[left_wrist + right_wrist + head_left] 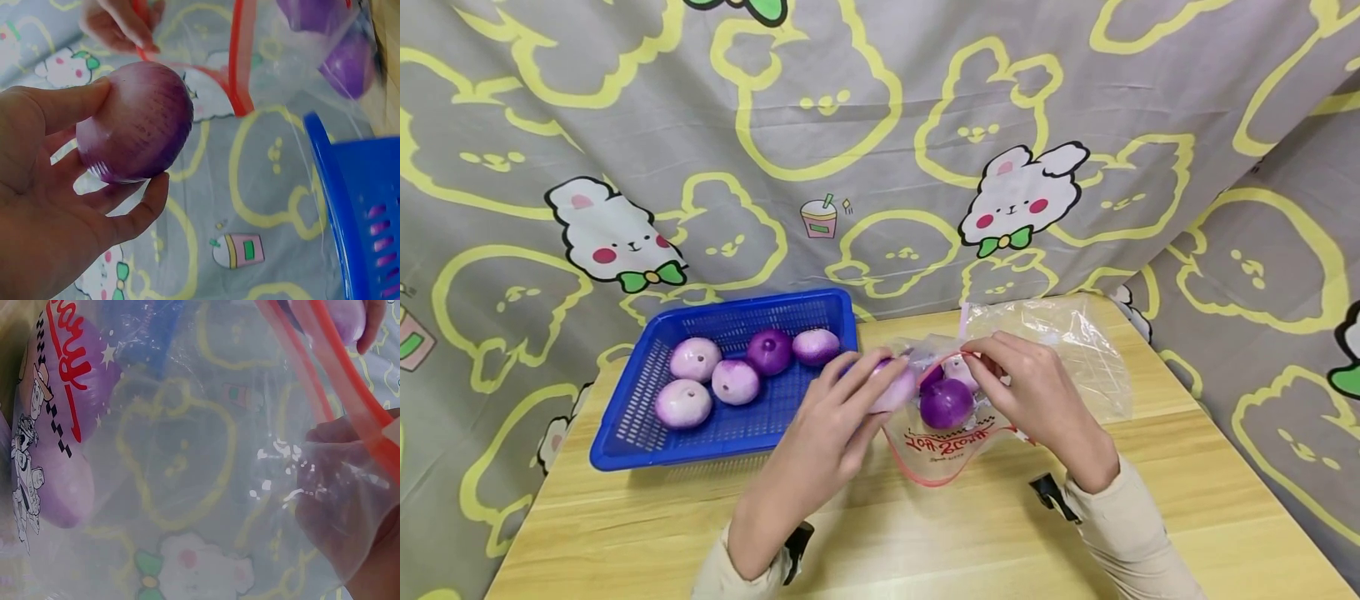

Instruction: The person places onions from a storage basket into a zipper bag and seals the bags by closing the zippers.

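Observation:
My left hand (831, 425) grips a pale purple onion (893, 387) near the mouth of a clear zip bag. In the left wrist view, thumb and fingers wrap the sides of this onion (134, 122). My right hand (1048, 396) pinches the red-edged rim of the clear bag (936, 482), and the mouth gapes toward me. Inside the bag lie a dark purple onion (947, 404) and other onions partly hidden behind it. The right wrist view looks through the bag's printed wall (175, 437), with purple onions (59, 487) low in it.
Left of the bag stands a blue plastic basket (730, 455) holding several purple and whitish onions (736, 382). Another clear plastic bag (1075, 358) lies flat at the back right of the wooden table (940, 550). A patterned curtain (880, 192) hangs right behind the table.

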A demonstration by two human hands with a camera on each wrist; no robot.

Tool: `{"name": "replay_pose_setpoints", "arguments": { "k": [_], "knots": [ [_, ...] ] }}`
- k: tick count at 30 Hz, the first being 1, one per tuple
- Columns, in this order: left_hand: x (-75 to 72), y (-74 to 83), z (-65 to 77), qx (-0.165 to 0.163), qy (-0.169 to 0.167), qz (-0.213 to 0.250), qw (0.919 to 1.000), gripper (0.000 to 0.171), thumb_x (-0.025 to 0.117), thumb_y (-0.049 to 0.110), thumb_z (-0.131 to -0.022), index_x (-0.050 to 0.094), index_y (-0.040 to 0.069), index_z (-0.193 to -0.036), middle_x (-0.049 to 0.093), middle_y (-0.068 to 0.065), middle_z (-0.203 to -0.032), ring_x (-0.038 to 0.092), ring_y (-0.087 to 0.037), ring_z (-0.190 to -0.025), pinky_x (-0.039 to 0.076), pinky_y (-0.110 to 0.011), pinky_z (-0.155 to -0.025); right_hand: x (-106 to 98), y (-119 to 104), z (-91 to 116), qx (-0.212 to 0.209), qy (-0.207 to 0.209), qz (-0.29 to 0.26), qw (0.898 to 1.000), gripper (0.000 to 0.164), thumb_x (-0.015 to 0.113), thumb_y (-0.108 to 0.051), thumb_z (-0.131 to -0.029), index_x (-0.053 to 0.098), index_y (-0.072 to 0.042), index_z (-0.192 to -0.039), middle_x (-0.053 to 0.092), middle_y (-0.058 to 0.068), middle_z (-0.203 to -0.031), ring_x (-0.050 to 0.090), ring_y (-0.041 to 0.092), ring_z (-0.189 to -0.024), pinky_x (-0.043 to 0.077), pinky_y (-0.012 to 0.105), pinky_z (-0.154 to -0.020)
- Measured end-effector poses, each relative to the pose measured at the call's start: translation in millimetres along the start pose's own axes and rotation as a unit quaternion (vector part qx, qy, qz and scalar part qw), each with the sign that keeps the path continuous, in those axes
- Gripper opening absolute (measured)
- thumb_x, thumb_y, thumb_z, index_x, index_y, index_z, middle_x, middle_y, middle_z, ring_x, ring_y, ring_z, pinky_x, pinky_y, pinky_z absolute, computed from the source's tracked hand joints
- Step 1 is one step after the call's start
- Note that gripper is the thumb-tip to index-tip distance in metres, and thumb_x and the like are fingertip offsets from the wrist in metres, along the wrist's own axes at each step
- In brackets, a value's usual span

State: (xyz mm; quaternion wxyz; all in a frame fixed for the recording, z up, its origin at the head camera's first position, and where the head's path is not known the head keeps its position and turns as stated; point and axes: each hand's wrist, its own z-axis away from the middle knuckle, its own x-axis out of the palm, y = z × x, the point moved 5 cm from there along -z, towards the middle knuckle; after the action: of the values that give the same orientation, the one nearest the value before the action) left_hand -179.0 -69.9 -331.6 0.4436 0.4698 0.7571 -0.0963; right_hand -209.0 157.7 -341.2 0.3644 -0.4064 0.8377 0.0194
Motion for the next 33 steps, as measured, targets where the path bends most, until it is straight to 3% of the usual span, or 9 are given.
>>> {"name": "replay_pose_setpoints", "arguments": {
  "k": [11,17,22,30,33],
  "knots": [
    [17.5,19.0,2.3,0.019,-0.028,-0.018,0.9993,0.070,0.071,0.008,-0.088,0.043,0.017,-0.151,0.042,-0.002,-0.154,0.045,-0.030,-0.131,0.042,-0.049,-0.104,2.3,-5.1,0.5,-0.018,0.007,-0.003,1.000,0.015,0.074,0.003,-0.082,0.073,-0.006,-0.094,0.066,-0.002,-0.078,0.056,0.005,-0.065,0.050,0.022,-0.054],
    [24.8,30.6,-0.1,0.038,-0.018,-0.017,0.9990,0.066,0.078,0.013,-0.083,0.048,0.008,-0.142,0.047,-0.010,-0.147,0.046,-0.029,-0.134,0.037,-0.041,-0.113,3.4,-7.6,-0.2,-0.021,0.011,0.000,1.000,0.015,0.073,0.002,-0.083,0.073,-0.007,-0.095,0.064,-0.005,-0.076,0.054,0.003,-0.064,0.046,0.018,-0.054],
    [32.0,36.1,-1.8,0.039,-0.007,-0.010,0.9992,0.064,0.082,0.014,-0.080,0.054,0.015,-0.138,0.046,-0.012,-0.138,0.049,-0.026,-0.128,0.046,-0.036,-0.105,2.7,-8.9,-3.7,-0.019,0.010,0.005,1.000,0.014,0.073,0.002,-0.083,0.074,-0.006,-0.095,0.064,-0.004,-0.076,0.054,0.004,-0.063,0.046,0.018,-0.052],
    [54.9,38.9,1.4,0.034,-0.045,-0.068,0.9961,0.058,0.077,0.020,-0.087,0.054,0.016,-0.140,0.056,-0.010,-0.133,0.054,-0.025,-0.122,0.046,-0.038,-0.104,-0.3,-8.6,-7.8,-0.008,-0.003,0.010,1.000,0.012,0.073,0.000,-0.085,0.073,-0.006,-0.095,0.065,-0.004,-0.077,0.054,0.004,-0.064,0.047,0.020,-0.054],
    [63.9,39.1,2.1,0.036,-0.041,-0.101,0.9934,0.057,0.076,0.023,-0.087,0.054,0.014,-0.138,0.061,-0.009,-0.129,0.056,-0.024,-0.116,0.048,-0.036,-0.101,0.4,-12.0,-7.7,-0.011,0.000,0.004,1.000,0.012,0.074,0.000,-0.084,0.073,-0.006,-0.094,0.064,-0.004,-0.077,0.054,0.003,-0.064,0.046,0.019,-0.054]
  ]
}}
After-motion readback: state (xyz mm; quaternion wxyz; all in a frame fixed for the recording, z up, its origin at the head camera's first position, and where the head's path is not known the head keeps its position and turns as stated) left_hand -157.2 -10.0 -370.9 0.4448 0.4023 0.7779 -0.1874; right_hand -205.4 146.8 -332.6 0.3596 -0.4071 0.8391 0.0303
